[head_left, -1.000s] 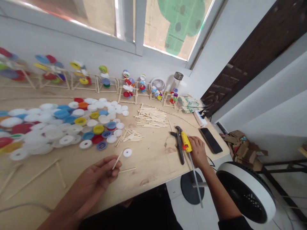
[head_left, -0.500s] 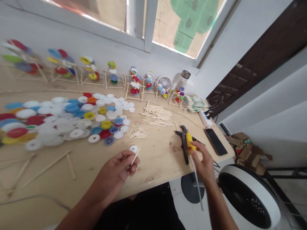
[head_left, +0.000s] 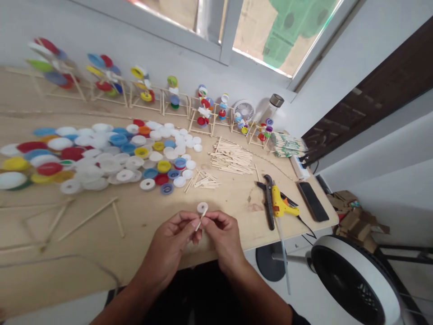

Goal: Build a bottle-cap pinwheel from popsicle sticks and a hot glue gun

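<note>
Both hands meet close to the table's near edge, fingers closed around one short wooden stick (head_left: 202, 219). My left hand (head_left: 176, 239) pinches it from the left, and my right hand (head_left: 225, 237) from the right. A white bottle cap (head_left: 202, 207) with a dark spot in its middle sits at the far end of the stick, just beyond the fingertips; whether it is joined to the stick I cannot tell. To the right, a yellow glue gun (head_left: 278, 203) lies on the table beside a dark-handled cutter (head_left: 268, 203), its glue stick jutting over the edge.
Many coloured bottle caps (head_left: 108, 158) spread across the left. Cut sticks (head_left: 230, 155) lie in piles at the middle. Stick frames with cap wheels (head_left: 204, 113) line the wall. A phone (head_left: 313, 201) lies right; a floor fan (head_left: 353, 275) stands beside the table.
My right hand has let go of the glue gun, now lying on the table, and come left to join my left hand at the stick. The view has shifted slightly.
</note>
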Action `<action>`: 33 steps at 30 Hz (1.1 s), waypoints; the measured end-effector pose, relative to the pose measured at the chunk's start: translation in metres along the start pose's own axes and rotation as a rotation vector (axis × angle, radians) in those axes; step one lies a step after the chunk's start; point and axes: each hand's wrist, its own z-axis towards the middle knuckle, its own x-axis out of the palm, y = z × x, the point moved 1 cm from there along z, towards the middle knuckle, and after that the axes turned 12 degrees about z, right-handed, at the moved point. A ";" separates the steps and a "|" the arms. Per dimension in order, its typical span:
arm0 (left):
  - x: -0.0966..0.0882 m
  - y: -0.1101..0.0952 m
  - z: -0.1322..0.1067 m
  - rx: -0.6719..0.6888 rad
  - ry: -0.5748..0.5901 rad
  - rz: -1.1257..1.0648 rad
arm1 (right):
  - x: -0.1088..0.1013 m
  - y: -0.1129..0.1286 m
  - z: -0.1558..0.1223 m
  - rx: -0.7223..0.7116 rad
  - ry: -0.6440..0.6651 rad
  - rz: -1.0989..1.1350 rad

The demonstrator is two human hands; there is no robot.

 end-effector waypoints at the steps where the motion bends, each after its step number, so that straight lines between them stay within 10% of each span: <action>1: -0.002 0.002 0.001 0.019 -0.005 0.067 | -0.001 -0.001 0.000 -0.001 -0.028 -0.006; 8: -0.026 0.003 0.020 0.535 -0.237 0.875 | -0.025 0.008 0.014 -0.074 -0.039 -0.163; 12: -0.025 0.007 0.038 0.836 -0.170 1.278 | -0.045 0.022 0.028 -0.192 0.052 -0.491; 19: -0.023 0.017 0.054 0.854 -0.144 1.411 | -0.051 0.023 0.047 -0.395 0.237 -0.938; 33: -0.028 0.019 0.056 0.850 -0.113 1.353 | -0.046 0.022 0.060 -0.379 0.309 -1.086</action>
